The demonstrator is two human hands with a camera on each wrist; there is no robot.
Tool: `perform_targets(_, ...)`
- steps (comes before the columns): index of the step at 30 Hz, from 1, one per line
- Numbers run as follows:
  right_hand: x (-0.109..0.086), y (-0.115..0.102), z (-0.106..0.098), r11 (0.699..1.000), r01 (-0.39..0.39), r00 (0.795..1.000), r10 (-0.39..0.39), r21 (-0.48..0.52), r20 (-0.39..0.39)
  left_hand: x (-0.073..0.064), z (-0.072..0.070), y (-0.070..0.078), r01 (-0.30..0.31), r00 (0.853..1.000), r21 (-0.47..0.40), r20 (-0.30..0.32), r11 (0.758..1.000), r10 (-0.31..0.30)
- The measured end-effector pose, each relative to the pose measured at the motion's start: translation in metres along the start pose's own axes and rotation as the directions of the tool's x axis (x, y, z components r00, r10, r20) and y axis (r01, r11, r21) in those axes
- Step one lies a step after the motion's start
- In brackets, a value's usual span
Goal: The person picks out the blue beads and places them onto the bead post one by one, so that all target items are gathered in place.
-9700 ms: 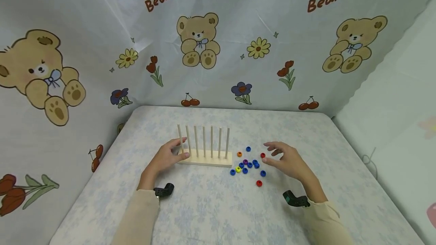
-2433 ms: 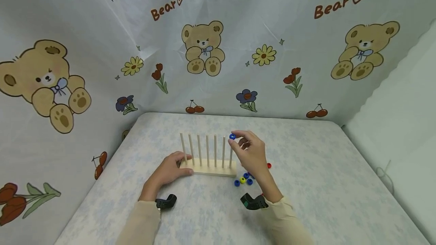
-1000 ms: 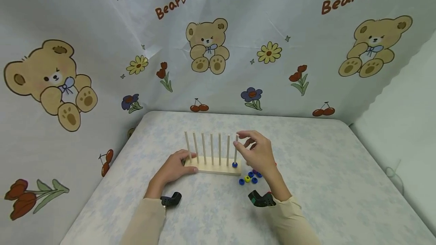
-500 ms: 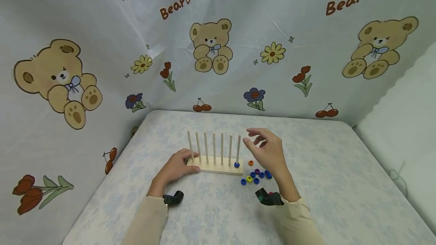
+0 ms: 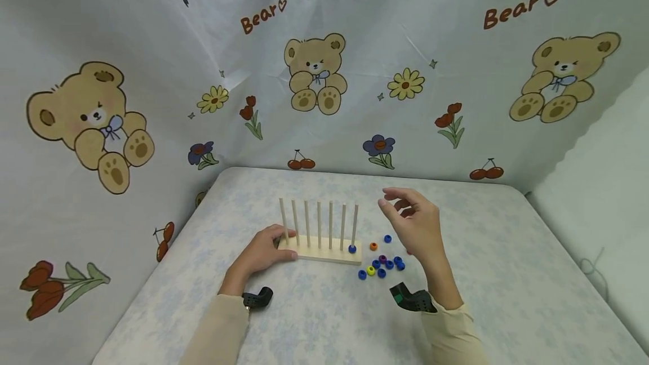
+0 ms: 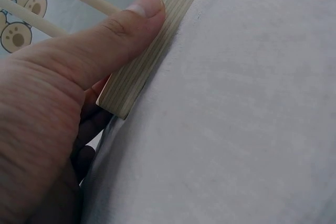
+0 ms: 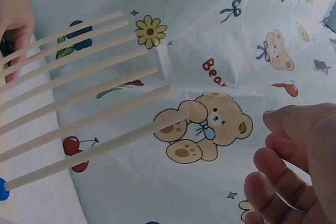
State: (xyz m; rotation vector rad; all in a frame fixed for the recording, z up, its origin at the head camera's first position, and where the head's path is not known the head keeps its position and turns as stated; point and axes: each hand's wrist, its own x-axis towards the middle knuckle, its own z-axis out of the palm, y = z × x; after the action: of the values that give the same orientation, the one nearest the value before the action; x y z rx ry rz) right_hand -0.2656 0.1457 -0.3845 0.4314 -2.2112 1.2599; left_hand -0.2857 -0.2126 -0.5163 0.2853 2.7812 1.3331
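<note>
A wooden peg rack [image 5: 319, 249] with a row of upright pegs stands on the table. My left hand [image 5: 261, 251] grips its left end, the thumb [image 6: 131, 27] along the front edge and the other fingers behind. One blue bead [image 5: 352, 249] sits around the foot of the rightmost peg; the right wrist view catches part of this bead [image 7: 2, 189] at its left edge. To the right of the rack my right hand [image 5: 417, 225] hovers above the table, fingers apart and loosely bent, holding nothing. Both hands are apart from the loose beads.
Right of the rack lie several loose blue beads [image 5: 382, 273], an orange bead [image 5: 373, 246], a yellow bead [image 5: 370, 270] and a purple bead [image 5: 382, 259]. A red bead [image 5: 409, 252] is partly hidden by the right hand. A bear-print cloth [image 5: 355, 128] hangs behind the table.
My right hand brought a blue bead to the rightmost peg and let go; the bead dropped to the base. Since then that hand has moved off to the right. The left hand keeps its grip.
</note>
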Motion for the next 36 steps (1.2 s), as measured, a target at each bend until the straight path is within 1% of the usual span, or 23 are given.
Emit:
perform_targets(6, 0.001, -0.002, -0.018, 1.000, -0.002, 1.000, 0.002, -0.008, -0.001, 0.002, 0.001, 0.001, 0.019, 1.000, 0.015, 0.004, 1.000, -0.019)
perform_targets(10, 0.002, 0.004, -0.026, 0.999, 0.003, 1.000, -0.003, -0.038, -0.003, 0.002, -0.001, 0.001, 0.029, 1.000, 0.016, -0.008, 0.999, -0.029)
perform_targets(14, 0.000, 0.012, -0.036, 0.997, -0.010, 1.000, 0.009, -0.074, -0.009, 0.004, -0.003, 0.003, 0.038, 0.999, 0.013, -0.010, 0.999, -0.038)
perform_targets(19, -0.009, 0.022, -0.044, 0.990, -0.025, 0.999, 0.030, -0.141, 0.036, 0.004, 0.000, 0.002, 0.049, 0.999, 0.015, -0.003, 0.999, -0.048)
perform_targets(24, -0.020, 0.032, -0.046, 0.982, -0.027, 0.995, 0.045, -0.189, 0.092, 0.002, 0.003, 0.001, 0.051, 0.999, 0.024, 0.001, 0.998, -0.051)
perform_targets(30, -0.029, 0.044, -0.044, 0.974, -0.032, 0.992, 0.058, -0.223, 0.112, 0.002, 0.002, 0.002, 0.025, 1.000, 0.026, 0.000, 0.999, -0.025)
perform_targets(36, -0.040, 0.055, -0.040, 0.966, -0.082, 0.979, 0.124, -0.246, 0.159, 0.003, 0.003, 0.001, 0.029, 1.000, 0.033, 0.007, 0.999, -0.029)
